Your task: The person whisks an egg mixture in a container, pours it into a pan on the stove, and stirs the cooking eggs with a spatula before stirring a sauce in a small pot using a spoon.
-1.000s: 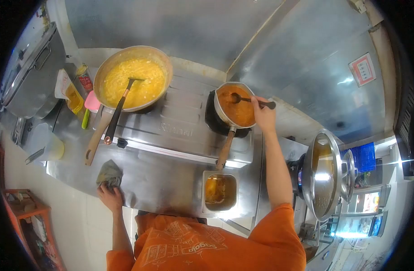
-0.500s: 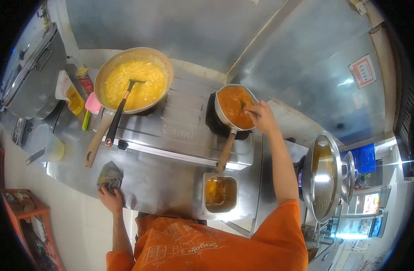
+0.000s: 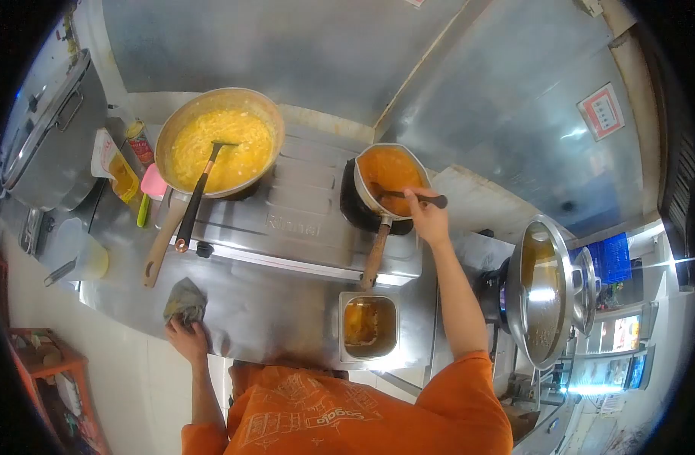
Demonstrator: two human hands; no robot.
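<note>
The right hand (image 3: 429, 218) is closed around a dark spoon (image 3: 394, 194), its head lowered into the orange sauce (image 3: 393, 168) of the saucepan (image 3: 369, 199), seated at the right side of the stove (image 3: 294, 221). The left hand (image 3: 187, 340) contacts a grey cloth (image 3: 184, 298) at the front edge of the bench (image 3: 275, 311); from here I cannot tell whether its fingers grip the fabric.
</note>
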